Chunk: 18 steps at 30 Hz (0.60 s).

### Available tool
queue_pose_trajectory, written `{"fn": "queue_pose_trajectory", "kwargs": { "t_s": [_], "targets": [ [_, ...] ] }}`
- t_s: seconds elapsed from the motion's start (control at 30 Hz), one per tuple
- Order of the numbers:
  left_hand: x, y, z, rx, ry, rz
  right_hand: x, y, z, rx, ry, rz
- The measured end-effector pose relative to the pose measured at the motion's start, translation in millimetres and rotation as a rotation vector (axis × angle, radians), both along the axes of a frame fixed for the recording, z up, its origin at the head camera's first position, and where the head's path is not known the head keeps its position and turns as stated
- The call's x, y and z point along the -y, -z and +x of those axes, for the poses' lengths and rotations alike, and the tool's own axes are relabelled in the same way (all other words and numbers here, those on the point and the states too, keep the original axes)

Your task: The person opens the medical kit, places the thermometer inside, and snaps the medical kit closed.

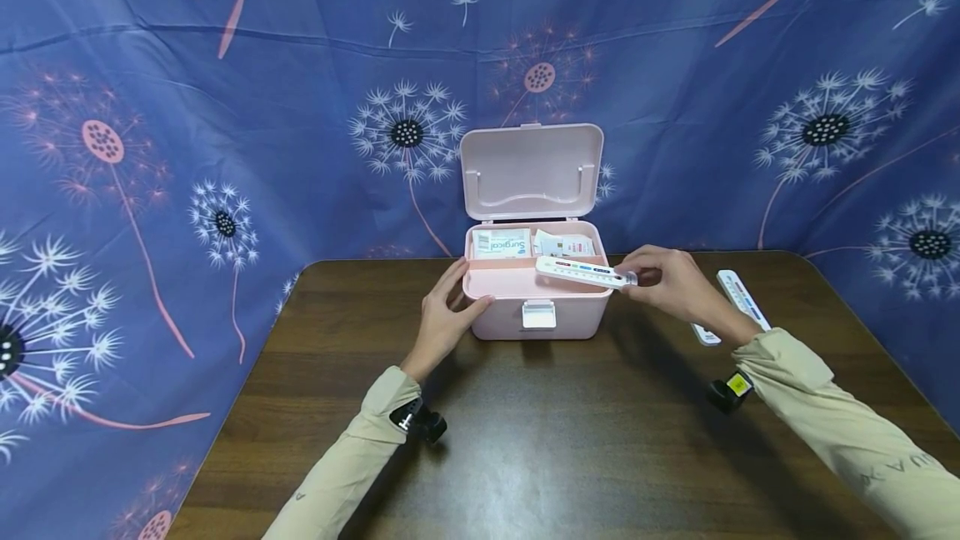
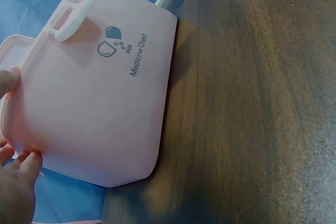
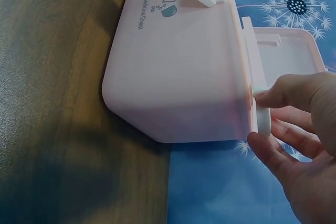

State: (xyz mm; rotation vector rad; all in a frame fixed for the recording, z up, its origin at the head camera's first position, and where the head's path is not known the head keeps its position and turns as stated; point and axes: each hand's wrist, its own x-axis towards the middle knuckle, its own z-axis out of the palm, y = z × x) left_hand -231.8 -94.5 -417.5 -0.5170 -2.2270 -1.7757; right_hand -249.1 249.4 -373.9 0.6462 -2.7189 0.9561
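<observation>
A pink medicine chest [image 1: 491,321], marked "Medicine Chest" on its front, stands with its lid [image 1: 532,177] raised. My left hand [image 1: 441,319] grips its front left corner, the thumb over the front rim and the other fingers at the side. My right hand [image 1: 670,283] pinches one end of a slim white thermometer [image 1: 576,271] with a coloured printed scale. It extends leftward over the right part of the pink tray [image 1: 495,283]. In the right wrist view, thumb and fingers pinch its white end [image 3: 263,119] close to the chest's rim.
A box labelled "Surgical" [image 1: 502,245] and white packets [image 1: 564,245] fill the rear compartments. Behind my right wrist a similar white strip [image 1: 741,297] lies on the wooden table [image 1: 525,440]. A blue dandelion-print cloth [image 1: 315,148] hangs behind the table.
</observation>
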Motion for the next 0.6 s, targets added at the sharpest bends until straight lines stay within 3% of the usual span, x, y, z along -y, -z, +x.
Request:
{"fn": "queue_pose_trajectory", "kwargs": {
  "t_s": [0.6],
  "targets": [
    [-0.8,-0.3,0.5,-0.013,-0.01,-0.015,10.2,-5.1,-4.9,0.05,-0.034,0.007]
  ]
}}
